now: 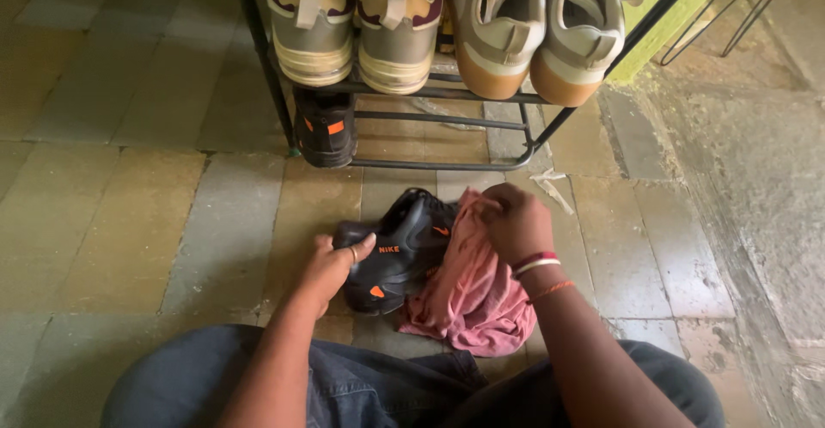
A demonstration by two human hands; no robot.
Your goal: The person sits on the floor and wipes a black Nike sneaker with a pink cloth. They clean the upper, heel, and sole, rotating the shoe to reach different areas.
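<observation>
A black sneaker with orange marks [400, 252] lies on the tiled floor in front of my knees. My left hand [331, 266] grips its heel end. My right hand [514, 220] is closed on a pink cloth [473, 295] and presses it against the sneaker's upper side. The cloth hangs down and bunches on the floor beside the shoe. A red and white bangle and an orange thread circle my right wrist.
A black metal shoe rack [447, 119] stands just beyond. Its upper shelf holds a grey and cream pair [352, 24] and a beige pair [537, 33]. Another black sneaker [325, 127] sits on the low shelf. My jeans-clad legs [378, 389] fill the bottom edge.
</observation>
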